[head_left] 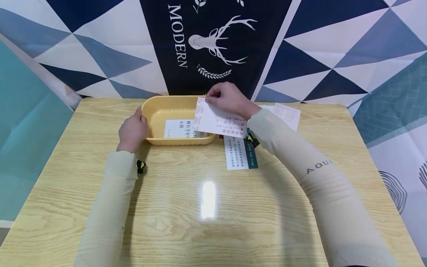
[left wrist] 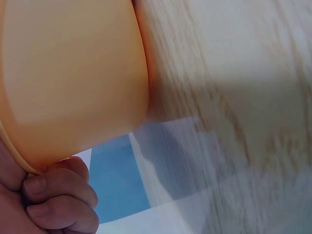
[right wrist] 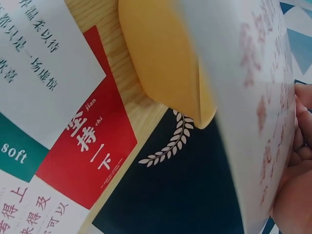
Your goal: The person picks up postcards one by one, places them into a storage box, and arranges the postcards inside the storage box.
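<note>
Just behind table (head_left: 180,237), patterned backdrop (head_left: 115,40)

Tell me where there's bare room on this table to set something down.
The pale wood-grain table is bare between the left cream fabric sleeve and right cream fabric sleeve, in front of the rectangular yellow plastic tray; also along both side edges. It's crowded right of the tray, where printed paper cards overlap near the right hand.
</note>
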